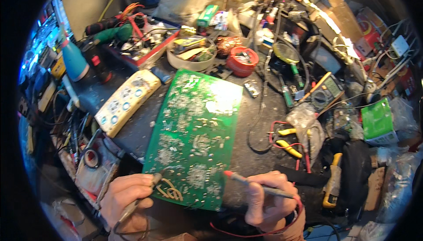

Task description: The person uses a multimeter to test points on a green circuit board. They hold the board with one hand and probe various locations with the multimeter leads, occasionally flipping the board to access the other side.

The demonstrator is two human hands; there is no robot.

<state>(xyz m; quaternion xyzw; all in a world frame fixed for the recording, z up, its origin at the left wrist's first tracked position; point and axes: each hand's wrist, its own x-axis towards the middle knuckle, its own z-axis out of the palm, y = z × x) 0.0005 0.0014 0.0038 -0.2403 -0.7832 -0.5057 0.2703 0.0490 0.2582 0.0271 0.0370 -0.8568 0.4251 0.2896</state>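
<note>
Pinching red-tipped probe (240, 179) in right hand (271, 199), lower center, left hand (127, 195) clamped on grey probe (129, 209), lower left, green circuit board (191, 131) mid-frame, dark worktop (134, 142) around.

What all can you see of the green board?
The board is a flat, glossy green rectangle dotted with silvery solder points; glare whitens its far right corner. It lies askew on the dark bench, long sides pointing away. Tan wires loop over its near left. Whether the red-tipped probe touches it is unclear.

Blue light (38, 49) glows at the far left, beyond a dark, speckled worktop (245, 122).
</note>
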